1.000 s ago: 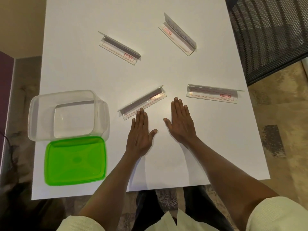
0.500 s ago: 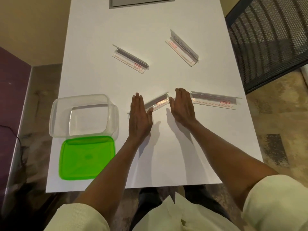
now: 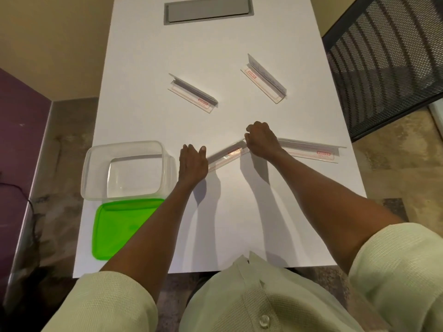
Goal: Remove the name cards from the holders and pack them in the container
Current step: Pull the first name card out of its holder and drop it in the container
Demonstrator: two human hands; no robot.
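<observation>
Several clear acrylic name-card holders lie on the white table [image 3: 239, 224]. The nearest holder [image 3: 227, 155] lies slanted between my hands. My left hand [image 3: 193, 161] covers its left end with fingers pressed down on it. My right hand [image 3: 262, 140] curls its fingers around the right end. A second holder [image 3: 311, 150] lies just right of my right hand. Two more holders [image 3: 193, 92] [image 3: 263, 77] sit farther back. The empty clear container [image 3: 127, 171] stands left of my left hand.
A green lid [image 3: 119, 226] lies in front of the container at the table's left edge. A grey cable hatch [image 3: 207, 9] is set into the far end of the table. A black mesh chair [image 3: 388, 56] stands at the right.
Both hands moved forward from lying flat on the table to the two ends of the nearest holder. My right fingers have curled shut on its right end.
</observation>
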